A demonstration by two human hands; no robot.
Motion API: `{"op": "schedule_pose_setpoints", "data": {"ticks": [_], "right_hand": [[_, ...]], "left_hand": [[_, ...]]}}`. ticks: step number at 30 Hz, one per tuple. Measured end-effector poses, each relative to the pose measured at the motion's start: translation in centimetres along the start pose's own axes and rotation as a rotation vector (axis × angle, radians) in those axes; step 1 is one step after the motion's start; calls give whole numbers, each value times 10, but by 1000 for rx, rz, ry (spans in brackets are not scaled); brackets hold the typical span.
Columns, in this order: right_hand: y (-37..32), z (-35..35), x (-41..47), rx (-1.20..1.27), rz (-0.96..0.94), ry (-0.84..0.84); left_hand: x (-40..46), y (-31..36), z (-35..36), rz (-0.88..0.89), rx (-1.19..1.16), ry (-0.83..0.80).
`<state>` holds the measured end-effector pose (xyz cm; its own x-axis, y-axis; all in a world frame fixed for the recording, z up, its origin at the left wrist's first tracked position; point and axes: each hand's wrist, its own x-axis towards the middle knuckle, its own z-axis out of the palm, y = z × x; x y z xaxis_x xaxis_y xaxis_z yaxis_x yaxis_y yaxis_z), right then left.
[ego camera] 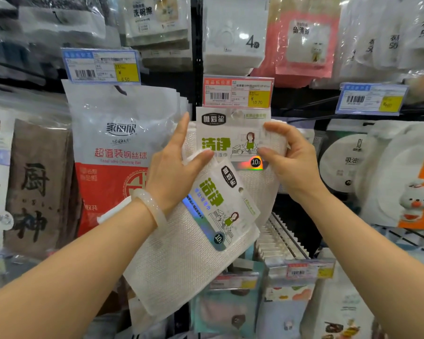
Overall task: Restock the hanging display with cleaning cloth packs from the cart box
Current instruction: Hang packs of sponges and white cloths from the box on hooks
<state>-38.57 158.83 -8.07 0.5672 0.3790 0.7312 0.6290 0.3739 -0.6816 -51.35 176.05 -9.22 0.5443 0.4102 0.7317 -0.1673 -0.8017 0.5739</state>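
Observation:
A white cleaning cloth pack [233,140] with green lettering hangs upright under the red price tag [238,92]. My right hand [291,160] pinches its right edge between thumb and fingers. My left hand [174,167] touches its left edge with the fingers and holds a second, tilted cloth pack [196,241] under the thumb and palm. That second pack droops down and to the left, its label card turned sideways. The cart box is out of view.
A steel wire ball bag [118,152] hangs left of the packs under a blue price tag [101,66]. Round white oil-absorbing paper packs [345,165] hang on the right. Sponge packs [233,33] hang above, bare peg hooks [282,238] jut out below, with more packs underneath.

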Motion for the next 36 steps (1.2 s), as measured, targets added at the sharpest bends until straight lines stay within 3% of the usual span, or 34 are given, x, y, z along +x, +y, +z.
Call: {"op": "schedule_pose_setpoints", "data": {"ticks": [9, 13, 26, 29, 36], "right_hand": [[-1, 1, 4, 4, -47, 4], [-1, -2, 9, 28, -41, 68], [-2, 1, 5, 10, 19, 59], [-3, 0, 7, -4, 28, 36], [14, -2, 22, -128, 190, 65]], "left_hand": [[0, 6, -5, 2, 27, 50], [7, 16, -5, 29, 57, 36], [11, 25, -8, -68, 43, -99], [11, 27, -12, -71, 75, -68], [18, 23, -4, -55, 201, -153]]}}
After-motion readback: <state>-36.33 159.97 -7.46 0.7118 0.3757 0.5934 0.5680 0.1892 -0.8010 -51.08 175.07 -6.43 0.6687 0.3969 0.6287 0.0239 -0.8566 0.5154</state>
